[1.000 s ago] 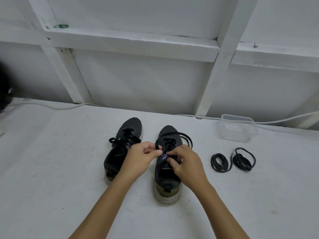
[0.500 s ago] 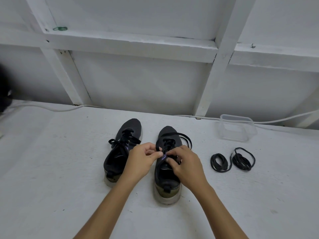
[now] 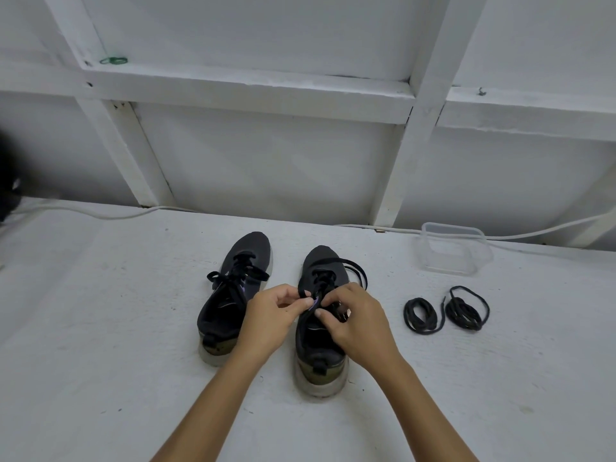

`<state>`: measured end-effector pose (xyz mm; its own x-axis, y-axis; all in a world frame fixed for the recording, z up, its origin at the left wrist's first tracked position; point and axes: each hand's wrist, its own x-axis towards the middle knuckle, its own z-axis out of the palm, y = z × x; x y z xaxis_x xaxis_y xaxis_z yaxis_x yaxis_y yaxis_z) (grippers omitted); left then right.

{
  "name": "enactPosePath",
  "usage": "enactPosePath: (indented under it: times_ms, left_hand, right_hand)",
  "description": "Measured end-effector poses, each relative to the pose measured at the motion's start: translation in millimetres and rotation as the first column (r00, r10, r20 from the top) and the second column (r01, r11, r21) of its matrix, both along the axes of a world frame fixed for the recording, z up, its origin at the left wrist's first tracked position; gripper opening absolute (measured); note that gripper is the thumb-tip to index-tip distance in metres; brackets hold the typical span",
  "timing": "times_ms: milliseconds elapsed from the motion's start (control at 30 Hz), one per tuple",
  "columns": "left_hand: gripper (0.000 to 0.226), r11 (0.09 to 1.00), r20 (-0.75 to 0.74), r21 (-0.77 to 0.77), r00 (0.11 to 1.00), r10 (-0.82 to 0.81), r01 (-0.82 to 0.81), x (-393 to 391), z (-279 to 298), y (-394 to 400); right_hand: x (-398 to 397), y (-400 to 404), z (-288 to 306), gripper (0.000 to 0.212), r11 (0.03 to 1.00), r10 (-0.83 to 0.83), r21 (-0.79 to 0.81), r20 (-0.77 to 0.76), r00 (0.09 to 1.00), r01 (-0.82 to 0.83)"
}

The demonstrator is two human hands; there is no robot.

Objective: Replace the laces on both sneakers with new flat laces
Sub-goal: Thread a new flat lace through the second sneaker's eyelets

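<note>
On a white desk, a black lace is pinched by the left hand and right hand above the right sneaker. An eyelet could be missed or the flat lace twisted, since fingers hide it.

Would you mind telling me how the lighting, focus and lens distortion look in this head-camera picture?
Head view: soft, even, rather dim light, no glare, only faint shadows beside the sneakers; wide-angle bending splays the white wall beams outward; the left hand, right hand and coiled laces are fairly sharp; a dark shape at the left edge is blurred.
</note>
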<state>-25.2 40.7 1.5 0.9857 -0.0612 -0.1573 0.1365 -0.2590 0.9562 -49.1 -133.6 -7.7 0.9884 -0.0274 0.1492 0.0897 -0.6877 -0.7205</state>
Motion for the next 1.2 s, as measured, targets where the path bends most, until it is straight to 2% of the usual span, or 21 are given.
enactPosePath:
  times_ms: [67, 200, 333, 500, 633, 733, 800, 867, 933, 1000, 1067, 1100, 1133, 1200]
  left_hand:
    - [0.003, 0.999, -0.013, -0.039, 1.000, 0.003, -0.003, -1.8, -1.0, -1.2]
    - [0.019, 0.998, -0.037, -0.013, 0.998, -0.060, 0.059, -2.6, -1.6, 0.7]
    - [0.016, 0.998, 0.030, 0.054, 0.999, -0.032, 0.031, -1.5, -2.2, 0.9]
    - [0.009, 0.993, 0.094, 0.085, 0.991, -0.095, 0.087, -6.5, -1.4, 1.5]
    - [0.030, 0.973, 0.135, 0.118, 0.968, -0.212, 0.197, -11.0, -6.3, 5.4]
    - [0.032, 0.980, 0.155, 0.111, 0.971, -0.182, 0.165, -11.7, -8.3, 3.4]
    - [0.030, 0.990, 0.137, 0.095, 0.983, -0.120, 0.107, -12.8, -9.1, 0.8]
    - [0.025, 0.994, 0.103, 0.086, 0.992, -0.071, 0.062, -14.1, -11.1, -2.6]
    - [0.023, 0.995, 0.099, 0.098, 0.994, -0.040, 0.030, -16.8, -13.3, -7.7]
    - [0.026, 0.995, 0.116, 0.100, 0.993, -0.002, -0.009, -18.8, -14.0, -13.0]
    - [0.032, 0.996, 0.106, 0.078, 0.994, 0.030, -0.038, -19.0, -14.5, -15.5]
    - [0.033, 0.997, 0.095, 0.073, 0.995, 0.030, -0.037, -18.6, -14.6, -14.9]
    - [0.033, 0.996, 0.090, 0.080, 0.996, 0.020, -0.027, -17.8, -14.9, -14.0]
    - [0.029, 0.991, 0.118, 0.133, 0.993, -0.015, 0.000, -17.1, -17.8, -12.6]
  right_hand:
    - [0.4, 0.1, 0.9, 0.008, 1.000, 0.017, -0.014, -0.023, 1.000, -0.017]
    - [1.9, 1.1, 1.0, 0.012, 0.999, 0.030, -0.038, -0.041, 0.999, -0.032]
    - [0.2, 1.9, 1.2, 0.019, 0.996, 0.047, -0.067, -0.060, 0.997, -0.051]
    - [1.7, 1.7, 4.7, 0.012, 0.995, 0.050, -0.081, -0.054, 0.997, -0.054]
    - [1.4, 1.5, 6.9, 0.007, 0.994, 0.076, -0.074, -0.077, 0.994, -0.082]
    - [3.0, -4.3, 13.5, 0.007, 0.992, 0.122, 0.003, -0.093, 0.988, -0.122]
    - [2.3, -13.6, 20.0, 0.014, 0.978, 0.140, 0.172, -0.129, 0.982, -0.117]
    - [-2.2, -22.5, 24.6, 0.017, 0.888, 0.128, 0.459, -0.181, 0.975, -0.031]
    - [-8.1, -24.0, 24.0, 0.018, 0.702, 0.102, 0.706, -0.223, 0.970, 0.088]
    - [-11.7, -17.9, 20.3, 0.022, 0.531, 0.086, 0.828, -0.268, 0.960, 0.183]
    - [-11.9, -12.0, 17.7, 0.024, 0.434, 0.061, 0.866, -0.303, 0.951, 0.248]
    - [-10.7, -10.2, 17.4, 0.022, 0.450, 0.039, 0.853, -0.313, 0.949, 0.263]
    - [-9.2, -9.8, 17.3, 0.019, 0.511, 0.012, 0.817, -0.318, 0.948, 0.267]
    - [-7.2, -10.8, 18.5, 0.013, 0.701, -0.015, 0.677, -0.298, 0.955, 0.222]
